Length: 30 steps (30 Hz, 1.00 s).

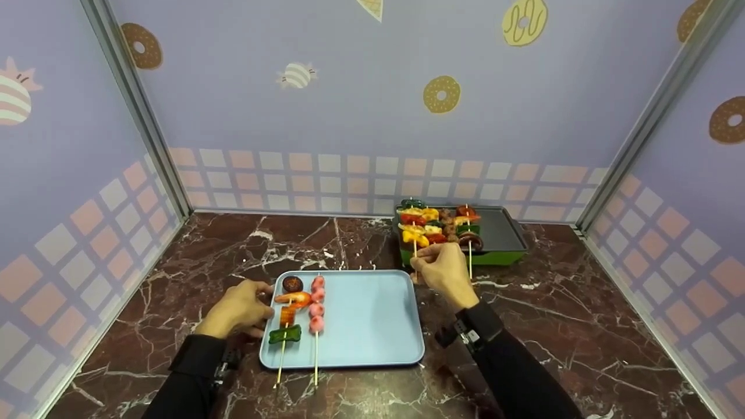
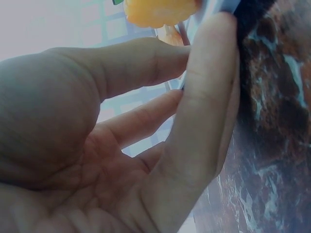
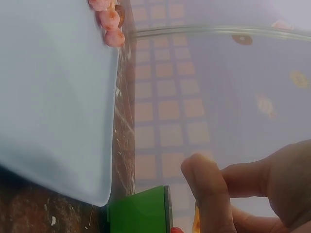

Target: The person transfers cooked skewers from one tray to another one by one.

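Note:
My left hand (image 1: 237,308) grips the left edge of a light blue tray (image 1: 372,317); close up, thumb and fingers (image 2: 206,87) meet at its rim. Two toy food skewers lie on the tray's left side: one with pink balls (image 1: 316,309), one with a green pepper piece (image 1: 285,334), an orange shrimp and a dark round slice. At the grill's front left, my right hand (image 1: 445,270) pinches the stick of a skewer with yellow and red pieces (image 1: 414,237). That skewer rests on the black-topped green grill (image 1: 495,258); the fingers partly hide its stick.
More skewers lie side by side on the grill, including one with a mushroom-like brown piece (image 1: 470,240) whose stick juts over the front. The grill stands near the patterned back wall (image 1: 349,105). Dark red marbled tabletop (image 1: 582,326) surrounds the tray.

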{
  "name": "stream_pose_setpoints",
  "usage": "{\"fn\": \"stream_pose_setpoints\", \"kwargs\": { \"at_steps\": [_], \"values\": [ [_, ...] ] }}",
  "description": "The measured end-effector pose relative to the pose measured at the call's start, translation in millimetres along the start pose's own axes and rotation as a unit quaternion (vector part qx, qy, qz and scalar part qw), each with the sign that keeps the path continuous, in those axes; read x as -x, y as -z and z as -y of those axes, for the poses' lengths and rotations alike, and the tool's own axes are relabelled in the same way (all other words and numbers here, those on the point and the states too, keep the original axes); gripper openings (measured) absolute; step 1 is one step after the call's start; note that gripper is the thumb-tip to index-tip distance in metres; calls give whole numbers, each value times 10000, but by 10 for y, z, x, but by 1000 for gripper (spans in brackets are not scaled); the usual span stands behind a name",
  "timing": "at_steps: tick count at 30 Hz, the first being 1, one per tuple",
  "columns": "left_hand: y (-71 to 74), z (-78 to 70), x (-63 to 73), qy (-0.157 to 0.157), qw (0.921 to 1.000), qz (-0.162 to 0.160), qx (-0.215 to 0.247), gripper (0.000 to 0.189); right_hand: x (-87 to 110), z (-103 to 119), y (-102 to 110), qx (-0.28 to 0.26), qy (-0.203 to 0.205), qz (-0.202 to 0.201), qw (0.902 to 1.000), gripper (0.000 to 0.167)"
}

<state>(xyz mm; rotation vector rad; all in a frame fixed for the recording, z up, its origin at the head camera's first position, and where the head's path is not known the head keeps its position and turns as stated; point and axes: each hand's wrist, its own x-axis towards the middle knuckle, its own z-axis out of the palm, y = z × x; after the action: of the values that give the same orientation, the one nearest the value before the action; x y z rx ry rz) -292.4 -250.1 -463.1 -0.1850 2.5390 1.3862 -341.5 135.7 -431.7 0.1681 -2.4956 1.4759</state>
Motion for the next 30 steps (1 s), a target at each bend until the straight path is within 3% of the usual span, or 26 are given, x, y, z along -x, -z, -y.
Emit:
{"fn": "stream_pose_setpoints", "kwargs": {
  "at_steps": [7, 10, 15, 25, 30],
  "values": [
    [13, -22, 16, 0, 10000, -30, 10, 54, 87, 39, -17, 362, 304, 2, 9989, 11],
    [15, -26, 17, -1, 10000, -13, -15, 54, 137, 45, -41, -172, 235, 208, 9994, 11],
    [0, -7, 3, 40, 10000, -1, 2, 54, 238, 68, -89, -1123, -86, 645, 9915, 14],
    [-4, -5, -13, 13, 9999, 20, -104, 54, 391, 118, -170, -1043, -99, 906, 9904, 17],
    [-4, 1, -19, 41, 10000, 12, -30, 54, 461, 133, -240, -1335, -159, 1050, 9853, 14]
  ]
}}
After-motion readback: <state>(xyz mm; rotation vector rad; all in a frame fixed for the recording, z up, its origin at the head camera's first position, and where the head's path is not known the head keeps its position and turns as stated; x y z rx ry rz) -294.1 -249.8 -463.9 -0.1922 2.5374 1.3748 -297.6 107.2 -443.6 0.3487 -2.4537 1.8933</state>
